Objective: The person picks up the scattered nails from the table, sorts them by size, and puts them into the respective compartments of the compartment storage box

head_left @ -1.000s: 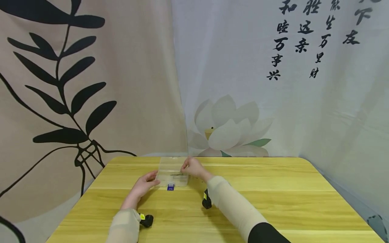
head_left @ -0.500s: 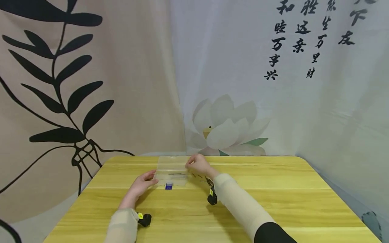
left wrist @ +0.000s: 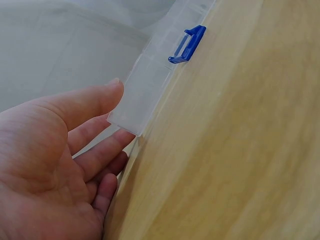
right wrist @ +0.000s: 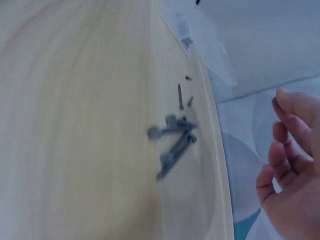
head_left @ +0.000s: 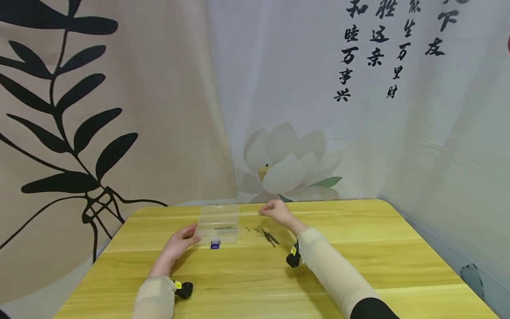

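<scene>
A clear plastic compartment box (head_left: 207, 237), its lid (head_left: 219, 213) folded back, lies near the far edge of the table. Its blue latch (left wrist: 192, 45) hangs at the front. My left hand (head_left: 180, 244) holds the box's left end, thumb on the near corner and fingers behind. Inside the box are thin dark metal pieces (head_left: 224, 228). To the right of the box, my right hand (head_left: 280, 213) hovers with thumb and index fingertips close together and nothing visible between them. Below it lies a loose pile of dark nails or screws (head_left: 270, 238), blurred in the right wrist view.
A few smaller metal pieces (right wrist: 180, 96) lie on the wooden table (head_left: 247, 283) between the pile and the box. Behind the table's far edge hangs a printed curtain (head_left: 179, 110). Black wrist cameras (head_left: 293, 257) sit on both sleeves.
My right hand has moved from over the box to the right, uncovering the pile of metal pieces. My left hand stays at the box. The head view has shifted slightly to the right.
</scene>
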`<state>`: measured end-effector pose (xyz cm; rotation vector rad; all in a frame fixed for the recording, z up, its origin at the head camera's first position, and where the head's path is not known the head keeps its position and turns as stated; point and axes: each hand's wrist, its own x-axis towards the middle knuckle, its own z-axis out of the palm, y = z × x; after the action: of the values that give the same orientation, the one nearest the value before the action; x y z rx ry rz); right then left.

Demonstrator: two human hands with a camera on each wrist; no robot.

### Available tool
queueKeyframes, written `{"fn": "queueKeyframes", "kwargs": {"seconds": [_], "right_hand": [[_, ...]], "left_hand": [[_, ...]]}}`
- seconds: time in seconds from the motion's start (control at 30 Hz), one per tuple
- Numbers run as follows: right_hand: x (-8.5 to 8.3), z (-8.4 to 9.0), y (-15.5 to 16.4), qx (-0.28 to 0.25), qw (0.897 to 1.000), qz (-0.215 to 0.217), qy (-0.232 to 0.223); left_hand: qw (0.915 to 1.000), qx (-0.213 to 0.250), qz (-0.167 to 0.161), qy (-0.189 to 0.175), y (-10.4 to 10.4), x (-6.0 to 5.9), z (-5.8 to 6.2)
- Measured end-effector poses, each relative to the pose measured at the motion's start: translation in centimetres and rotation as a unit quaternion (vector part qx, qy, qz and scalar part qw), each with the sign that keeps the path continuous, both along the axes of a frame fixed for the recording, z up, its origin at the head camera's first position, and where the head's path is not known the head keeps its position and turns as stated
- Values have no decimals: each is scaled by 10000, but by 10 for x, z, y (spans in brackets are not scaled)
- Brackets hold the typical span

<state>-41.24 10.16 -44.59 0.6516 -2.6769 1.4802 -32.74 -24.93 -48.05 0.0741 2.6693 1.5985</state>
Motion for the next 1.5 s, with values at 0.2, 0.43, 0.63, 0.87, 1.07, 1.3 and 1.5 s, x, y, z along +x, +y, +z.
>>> {"fn": "queueKeyframes", "kwargs": {"seconds": [0.2, 0.43, 0.63, 0.87, 1.07, 1.3, 1.5], "right_hand": [[6, -10, 20, -114, 9987, -57, -501], [19, -22, 34, -256, 9957, 59, -884], [27, -29, 41, -198, 9957, 109, -900], [36, -30, 47, 28, 9953, -64, -969], [41, -33, 53, 82, 9955, -159, -928], [50, -33, 54, 339, 9958, -62, -843], [51, -33, 51, 387, 9961, -84, -791]], "left_hand": [[10000, -52, 33, -40, -3, 0, 1], [9999, -94, 60, -42, -5, -1, 1], [9999, -143, 59, -42, -6, -2, 1], [9998, -142, 100, -62, -6, -3, 1], [10000, -61, 34, -66, -4, -4, 0], [10000, -39, 1, -69, 0, -2, 1], [9999, -43, 4, -90, 1, 0, 2]]}}
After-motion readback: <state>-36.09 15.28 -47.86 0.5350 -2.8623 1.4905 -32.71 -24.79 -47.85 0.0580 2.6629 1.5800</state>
